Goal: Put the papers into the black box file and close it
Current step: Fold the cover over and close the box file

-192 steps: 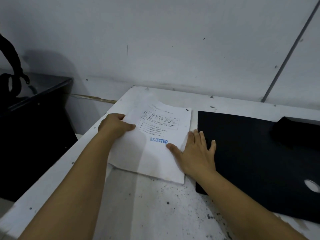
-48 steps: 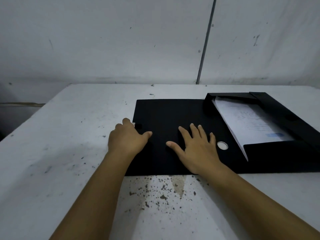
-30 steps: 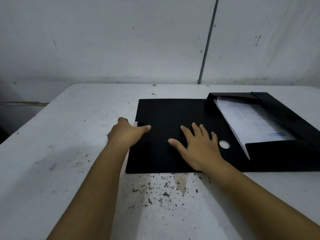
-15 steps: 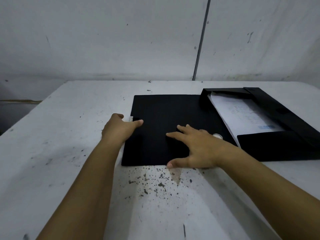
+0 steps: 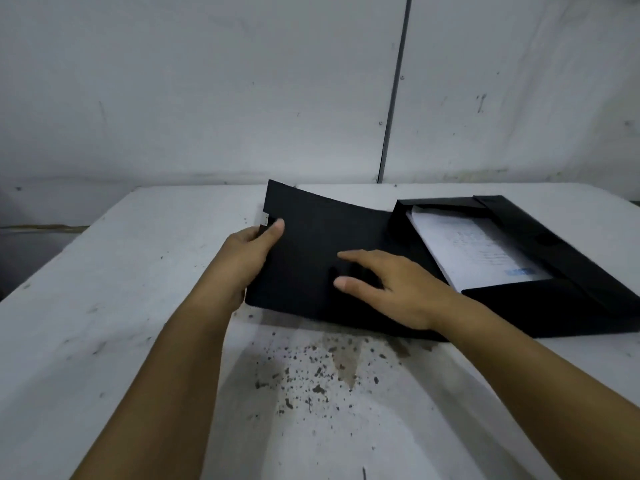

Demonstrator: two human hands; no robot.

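The black box file [image 5: 568, 271] lies open on the white table [image 5: 104, 306]. White papers [image 5: 467, 251] with a blue stamp lie inside its tray on the right. Its flat black lid [image 5: 318, 230] is raised off the table at its left edge. My left hand [image 5: 249, 254] grips that left edge, thumb on top beside a small white tab. My right hand [image 5: 391, 289] rests on the lid near its front edge, fingers spread and pointing left.
A grey-white wall [image 5: 242, 98] with a dark vertical seam [image 5: 394, 88] stands right behind the table. Dark specks and a stain [image 5: 311, 368] mark the table in front of the file. The table's left edge drops off into a dark gap.
The lid lay flat a moment ago; now its left edge is lifted by my left hand. My right hand has turned and slid toward the lid's front edge.
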